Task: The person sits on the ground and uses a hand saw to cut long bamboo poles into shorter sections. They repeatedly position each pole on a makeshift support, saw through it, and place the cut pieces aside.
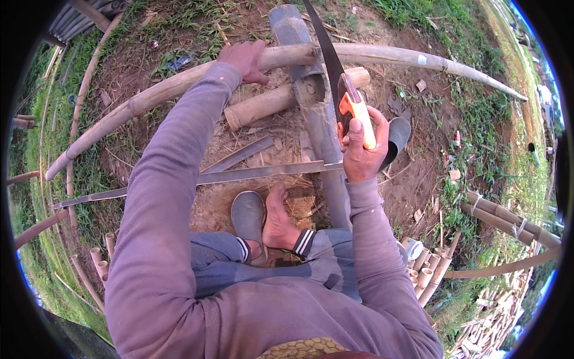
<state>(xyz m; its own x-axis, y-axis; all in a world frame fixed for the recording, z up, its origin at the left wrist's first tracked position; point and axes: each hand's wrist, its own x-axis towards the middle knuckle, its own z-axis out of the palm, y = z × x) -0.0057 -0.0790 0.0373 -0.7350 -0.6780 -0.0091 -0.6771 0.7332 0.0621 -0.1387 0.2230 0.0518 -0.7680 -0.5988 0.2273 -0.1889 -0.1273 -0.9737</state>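
Observation:
A long bamboo pole [173, 84] crosses in front of me, resting over a thick bamboo support [287, 27]. My left hand [243, 60] grips this pole left of the crossing, its fingers over the top and its thumb on the near side. My right hand [366, 146] is closed round the orange handle of a handsaw [357, 115]. Its dark blade points away from me and passes over the pole just right of the support. Whether the teeth touch the bamboo I cannot tell. Under the crossing, a short bamboo piece [263, 107] runs through the support.
A long split bamboo strip [257, 174] lies across before my feet, near a shorter split piece [237, 154]. My left foot wears a grey clog [247, 215]; the right is bare. Another clog [398, 139] lies beyond my right hand. Cut bamboo tubes [426, 275] are stacked at right.

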